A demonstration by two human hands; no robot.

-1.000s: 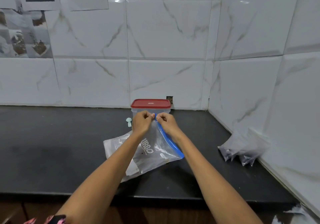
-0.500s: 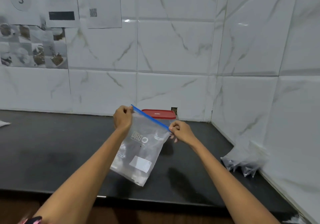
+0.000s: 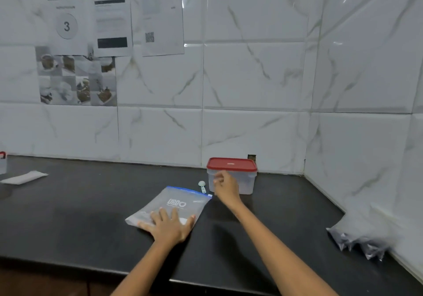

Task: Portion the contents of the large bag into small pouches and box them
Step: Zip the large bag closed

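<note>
- I see the large bag (image 3: 176, 206) lying flat on the black counter (image 3: 80, 208), its blue zip edge turned toward the back wall and its near corner close to the counter's front edge.
- My left hand (image 3: 168, 227) lies palm-down on the bag's near end, fingers spread and straight, pressing it to the counter.
- My right hand (image 3: 225, 187) hovers off the counter just right of the bag's zip corner, in front of the box; its fingers are loosely curled and hold nothing.
- The red-lidded box (image 3: 231, 175) stands near the back wall, lid on, close behind the right hand.
- A small white scoop (image 3: 202, 186) lies between the bag's zip edge and the box.
- The small pouches (image 3: 359, 238) are heaped against the right wall, well apart from the bag.
- Open counter runs left of the bag as far as a folded white sheet (image 3: 24, 177) near the left edge.
- Bare counter also separates the box from the right-hand corner.
</note>
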